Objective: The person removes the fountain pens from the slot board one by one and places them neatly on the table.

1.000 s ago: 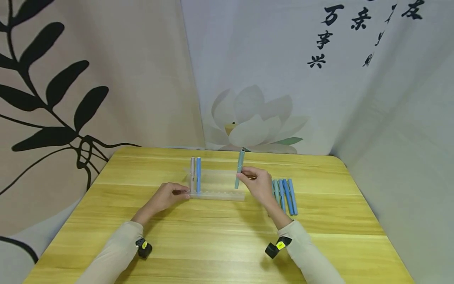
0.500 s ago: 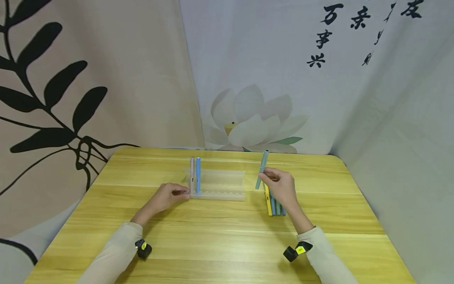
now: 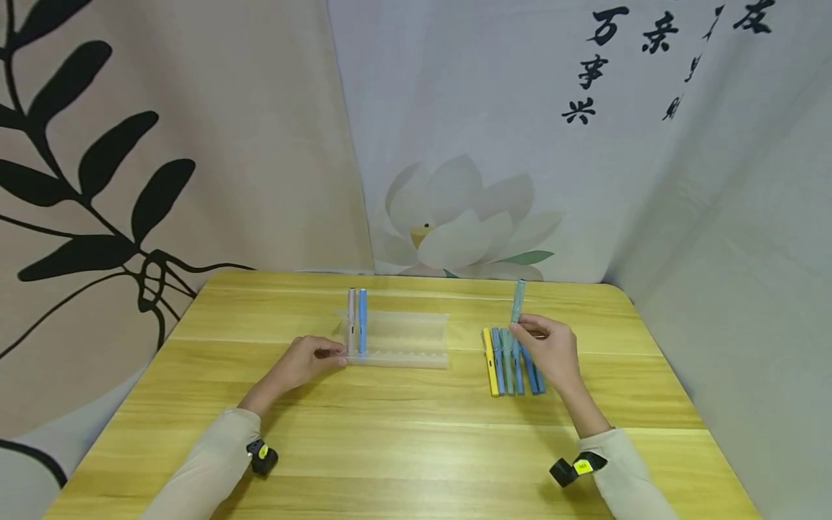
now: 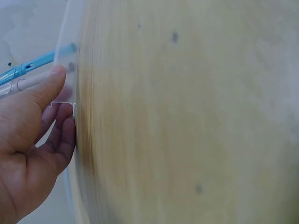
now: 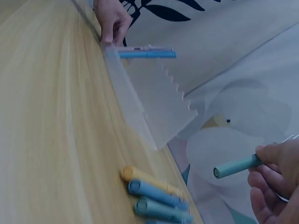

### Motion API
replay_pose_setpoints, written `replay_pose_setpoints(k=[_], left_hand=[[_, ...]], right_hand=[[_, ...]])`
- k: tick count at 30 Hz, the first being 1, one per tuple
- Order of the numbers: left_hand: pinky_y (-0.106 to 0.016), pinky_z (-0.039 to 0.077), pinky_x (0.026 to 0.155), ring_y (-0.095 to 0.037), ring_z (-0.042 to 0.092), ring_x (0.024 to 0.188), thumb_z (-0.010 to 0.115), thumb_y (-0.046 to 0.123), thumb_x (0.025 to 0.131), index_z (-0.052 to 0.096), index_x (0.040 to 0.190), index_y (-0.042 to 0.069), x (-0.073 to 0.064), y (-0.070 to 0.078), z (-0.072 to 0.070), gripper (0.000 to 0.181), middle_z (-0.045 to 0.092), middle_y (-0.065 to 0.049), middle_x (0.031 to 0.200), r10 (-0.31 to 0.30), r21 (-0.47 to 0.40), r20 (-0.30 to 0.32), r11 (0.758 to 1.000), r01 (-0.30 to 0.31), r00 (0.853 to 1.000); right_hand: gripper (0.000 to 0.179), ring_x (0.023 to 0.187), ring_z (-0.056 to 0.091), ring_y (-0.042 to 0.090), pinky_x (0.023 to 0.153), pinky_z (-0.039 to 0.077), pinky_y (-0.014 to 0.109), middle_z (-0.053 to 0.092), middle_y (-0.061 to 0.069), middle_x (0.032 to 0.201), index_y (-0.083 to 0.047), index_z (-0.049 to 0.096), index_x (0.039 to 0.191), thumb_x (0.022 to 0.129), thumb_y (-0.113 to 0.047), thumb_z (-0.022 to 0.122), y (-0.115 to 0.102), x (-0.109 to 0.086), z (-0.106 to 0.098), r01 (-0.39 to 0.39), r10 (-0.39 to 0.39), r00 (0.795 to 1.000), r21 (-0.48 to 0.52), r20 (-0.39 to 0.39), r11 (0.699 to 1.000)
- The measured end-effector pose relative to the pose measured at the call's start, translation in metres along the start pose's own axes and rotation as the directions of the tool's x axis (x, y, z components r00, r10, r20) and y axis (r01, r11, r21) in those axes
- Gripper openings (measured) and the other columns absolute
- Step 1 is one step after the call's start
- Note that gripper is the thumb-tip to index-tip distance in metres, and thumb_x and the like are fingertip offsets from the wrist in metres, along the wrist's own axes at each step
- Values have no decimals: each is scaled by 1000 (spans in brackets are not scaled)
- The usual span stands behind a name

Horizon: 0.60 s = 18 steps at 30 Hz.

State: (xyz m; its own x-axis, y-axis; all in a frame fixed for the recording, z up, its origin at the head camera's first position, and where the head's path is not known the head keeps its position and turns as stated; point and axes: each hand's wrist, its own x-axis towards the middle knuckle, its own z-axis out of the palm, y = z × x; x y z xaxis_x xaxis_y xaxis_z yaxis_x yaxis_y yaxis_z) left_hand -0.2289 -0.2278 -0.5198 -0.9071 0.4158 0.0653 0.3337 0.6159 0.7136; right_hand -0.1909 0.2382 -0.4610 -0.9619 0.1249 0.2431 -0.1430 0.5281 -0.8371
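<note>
In the head view a clear plastic pen stand (image 3: 406,338) has a grey-pink pen (image 3: 352,321) and a light blue pen (image 3: 362,321) upright at its left end. My left hand (image 3: 308,365) pinches that end, thumb against the plastic in the left wrist view. My right hand (image 3: 554,350) pinches a teal-green pen (image 3: 518,302), held roughly upright above a row of pens on the table. In the row lie a yellow pen (image 3: 490,362), a green pen (image 3: 507,365) and several blue ones; the hand hides some of them.
The wooden table (image 3: 390,440) carries the stand left of centre and the pen row to its right. A curtain (image 3: 468,144) with a lotus print hangs behind the table's back edge. A small black camera (image 3: 572,469) sits on the right wrist.
My right hand has carried the teal-green pen rightward, from near the stand's right end to over the pen row, uncovering the yellow pen. My left hand stays at the stand.
</note>
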Motion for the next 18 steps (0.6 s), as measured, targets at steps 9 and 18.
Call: replay_pose_setpoints(k=[9, 18], left_hand=[[-27, 55, 75, -13, 64, 85, 76, 25, 94, 77, 117, 6, -1, 1, -1, 30, 75, -3, 102, 1, -4, 0, 1000, -1, 1000], [-28, 55, 76, -13, 65, 87, 76, 26, 94, 77, 117, 7, 0, -1, 0, 31, 75, -3, 103, 6, -10, 2, 1000, -6, 1000]], right_hand=[[39, 91, 72, 22, 73, 54, 19, 77, 11, 100, -4, 76, 117, 95, -36, 75, 17, -8, -19, -44, 41, 999, -107, -28, 993], [39, 95, 72, 28, 72, 54, 22, 77, 14, 104, -4, 76, 116, 96, -37, 73, 36, -12, -32, -144, 143, 990, -175, -19, 974]])
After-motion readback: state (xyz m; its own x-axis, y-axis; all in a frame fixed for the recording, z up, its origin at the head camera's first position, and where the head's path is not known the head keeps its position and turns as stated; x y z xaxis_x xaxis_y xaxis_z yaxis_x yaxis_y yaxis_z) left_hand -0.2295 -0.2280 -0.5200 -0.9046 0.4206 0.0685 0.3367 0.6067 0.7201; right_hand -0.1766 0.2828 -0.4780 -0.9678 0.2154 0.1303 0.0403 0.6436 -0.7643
